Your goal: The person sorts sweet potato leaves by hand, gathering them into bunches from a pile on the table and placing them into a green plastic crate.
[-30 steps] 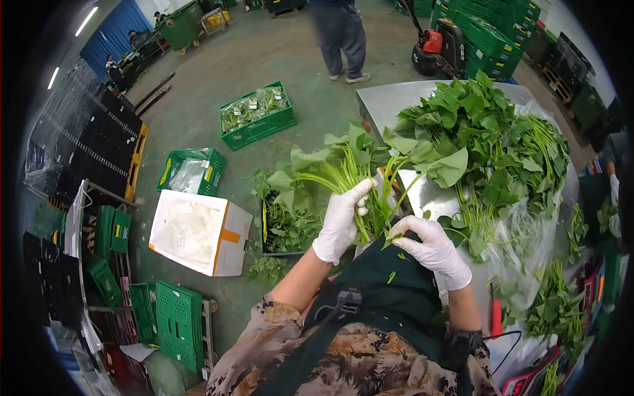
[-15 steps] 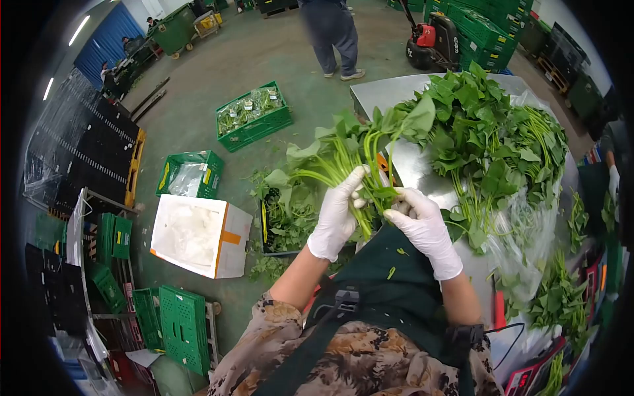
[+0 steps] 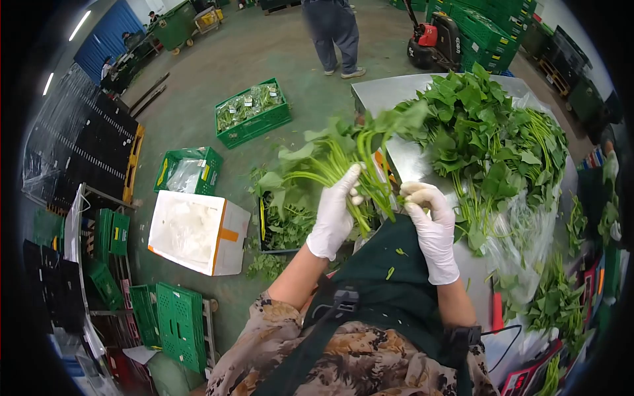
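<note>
My left hand, in a white glove, is closed around a bunch of leafy greens with long pale-green stems. The leaves fan out away from me, and the cut ends point down toward my dark green apron. Just right of the stems is my white-gloved right hand, thumb and fingers pinched together, with a small bit of green at the tips. A large heap of the same greens lies on the metal table to the right, partly over a clear plastic bag.
Below my left hand stands a dark crate of loose greens. Farther left are a white foam box, a green crate with plastic and a green crate of packed greens. A person stands beyond the table, near a pallet truck.
My right hand has drawn away from the stems, slightly right and toward me, with a bit of green in its fingertips. The bunch stays in my left hand, its leaves blurred by motion.
</note>
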Available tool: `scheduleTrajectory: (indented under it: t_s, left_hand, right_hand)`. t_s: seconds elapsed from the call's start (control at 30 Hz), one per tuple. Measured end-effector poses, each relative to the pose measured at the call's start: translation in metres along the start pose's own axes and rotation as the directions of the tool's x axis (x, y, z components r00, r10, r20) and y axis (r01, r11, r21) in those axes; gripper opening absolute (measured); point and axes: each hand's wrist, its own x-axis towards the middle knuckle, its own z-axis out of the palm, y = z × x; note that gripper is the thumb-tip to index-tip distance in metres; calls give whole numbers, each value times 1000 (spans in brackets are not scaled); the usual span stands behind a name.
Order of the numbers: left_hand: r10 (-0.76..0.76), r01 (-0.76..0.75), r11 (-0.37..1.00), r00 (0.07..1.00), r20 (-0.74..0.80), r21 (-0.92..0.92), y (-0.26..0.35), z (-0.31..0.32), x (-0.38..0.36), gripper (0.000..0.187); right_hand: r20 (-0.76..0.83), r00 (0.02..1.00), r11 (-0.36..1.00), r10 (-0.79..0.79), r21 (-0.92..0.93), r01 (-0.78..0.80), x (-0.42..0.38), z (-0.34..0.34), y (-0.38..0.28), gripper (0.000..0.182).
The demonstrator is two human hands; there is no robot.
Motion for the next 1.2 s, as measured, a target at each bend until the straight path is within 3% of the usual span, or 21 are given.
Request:
scheduleTrajectory:
  t_s: [0.03, 0.17, 0.23, 0.27, 0.3, 0.33, 0.37, 0.4, 0.43, 0.47, 0.6, 0.67, 0.83, 0.87, 1.0, 1.13, 1.2]
  left_hand:
    - [-8, 8, 998, 1000, 1, -59, -1, -6, 6, 16]
    - [-31, 27, 964, 999, -9, -264, 5, -20, 15, 14]
    - [-47, 39, 924, 999, -12, -381, 16, -25, 21, 16]
    - [22, -12, 920, 1000, 20, -392, 18, -30, 25, 17]
    - [37, -36, 935, 999, -4, -352, 22, -30, 22, 17]
    - [60, -61, 949, 998, -13, -310, 24, -26, 19, 17]
    - [79, -76, 968, 997, 3, -239, 21, -27, 18, 18]
    - [104, -98, 982, 994, 28, -163, 16, -29, 16, 18]
    - [62, -61, 990, 998, 1, -124, 13, -23, 13, 18]
    - [24, -27, 996, 999, -29, -83, 8, -17, 9, 19]
    - [7, -5, 1000, 988, 152, -10, -7, -16, 4, 20]
    - [34, -39, 997, 996, 86, 61, -4, -5, -1, 18]
    - [102, -116, 986, 987, 121, 119, 2, 4, -12, 18]
    - [117, -133, 984, 985, 130, 123, 1, 5, -13, 17]
    - [144, -158, 964, 986, 80, 215, -8, -1, -19, 13]
    - [165, -181, 954, 983, 85, 237, -8, -2, -22, 14]
    - [155, -179, 949, 982, 112, 258, -3, 9, -24, 16]
  right_hand:
    - [-21, 998, 984, 65, 168, -60, -2, -2, 2, 9]
    - [312, 920, 763, 235, 527, -374, -7, -22, -3, 9]
    - [354, 893, 808, 277, 416, -416, -12, -31, 1, 9]
    - [374, 878, 829, 298, 356, -432, -13, -34, 4, 9]
    - [392, 832, 891, 392, 64, -450, -12, -32, 8, 12]
    - [378, 860, 926, 342, -291, -240, -8, -26, 8, 21]
    - [353, 900, 936, 256, -324, -139, -5, -24, 12, 26]
    - [326, 933, 934, 155, -356, -31, -3, -22, 15, 31]
    - [272, 900, 935, 341, -193, -296, 0, -19, 12, 34]
    - [282, 910, 938, 305, -257, -234, 6, -15, 3, 34]
    - [484, 709, 845, 512, -139, -516, 11, -14, 20, 31]
    - [440, 725, 794, 530, 42, -606, 5, -15, 26, 28]
    - [223, 862, 880, 454, 39, -473, 3, -16, 13, 21]
    - [162, 882, 897, 442, -93, -433, 4, -18, 10, 22]
    - [-44, 978, 956, 205, -205, -210, 0, -25, 13, 21]
    - [-105, 988, 928, 117, -341, -146, 1, -25, -10, 14]
    - [-59, 996, 862, -65, -506, 27, -4, -22, 0, 17]
